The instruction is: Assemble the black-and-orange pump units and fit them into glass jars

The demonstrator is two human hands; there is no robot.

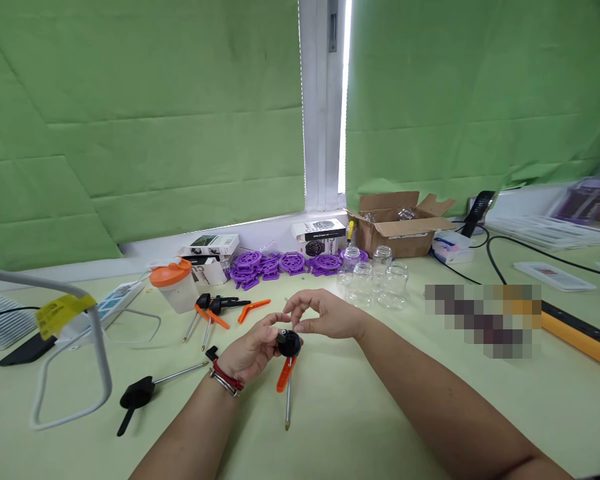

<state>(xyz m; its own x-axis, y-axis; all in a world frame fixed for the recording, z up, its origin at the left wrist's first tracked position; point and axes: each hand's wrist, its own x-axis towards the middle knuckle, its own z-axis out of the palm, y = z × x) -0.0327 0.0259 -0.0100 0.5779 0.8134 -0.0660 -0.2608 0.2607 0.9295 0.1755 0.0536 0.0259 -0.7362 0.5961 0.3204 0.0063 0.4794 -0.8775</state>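
Note:
My left hand (256, 348) is closed around a round black plastic part (289, 343) with a metal rod (288, 400) pointing down toward me. An orange handle (285, 375) hangs beneath the black part, beside the rod. Just above it, my right hand (325, 315) has its thumb and forefinger curled in a pinch close to the part's top. Whatever those fingertips hold, if anything, is too small to make out. A similar black part with a rod (138, 392) lies to the left. More black parts (225, 304) with rods and a loose orange handle (253, 309) lie behind my left hand.
Several glass jars (363, 283) stand behind my right hand, near an opened cardboard box (400, 233). Purple plastic frames (292, 263) are piled along the wall. On the left are an orange-lidded cup (175, 287), a power strip (113, 303) and a bent grey tube (100, 360).

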